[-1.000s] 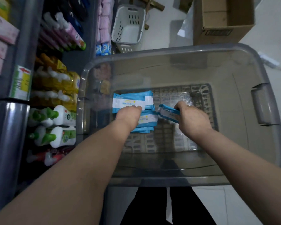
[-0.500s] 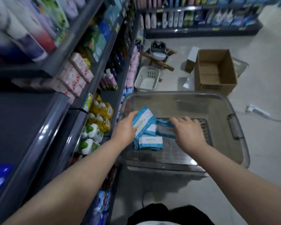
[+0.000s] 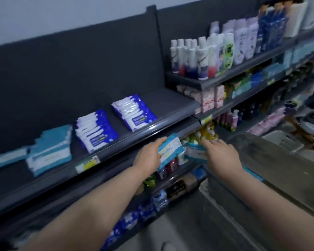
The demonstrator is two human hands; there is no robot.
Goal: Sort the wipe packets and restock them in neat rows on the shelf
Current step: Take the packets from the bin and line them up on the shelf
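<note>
My left hand [image 3: 149,158] grips a light-blue and white wipe packet [image 3: 170,151], tilted, just below the front lip of the dark shelf [image 3: 152,129]. My right hand [image 3: 221,156] holds another light-blue packet [image 3: 194,153] beside it, fingers laid over it. On the shelf lie two rows of dark-blue and white packets [image 3: 94,131] [image 3: 132,113] and, further left, a row of light-blue packets [image 3: 49,151] with one flat packet [image 3: 7,158] at the far left.
The grey plastic bin [image 3: 261,160] stands at the right, below my right arm. Lower shelves hold bottles and packs [image 3: 203,134]. Upper right shelves carry white bottles [image 3: 198,58] and pink boxes [image 3: 208,98]. A white basket [image 3: 283,140] sits on the floor behind.
My view swung up from the bin to the shelf. Both hands lifted out of the bin with a light-blue packet each and moved left toward the shelf edge.
</note>
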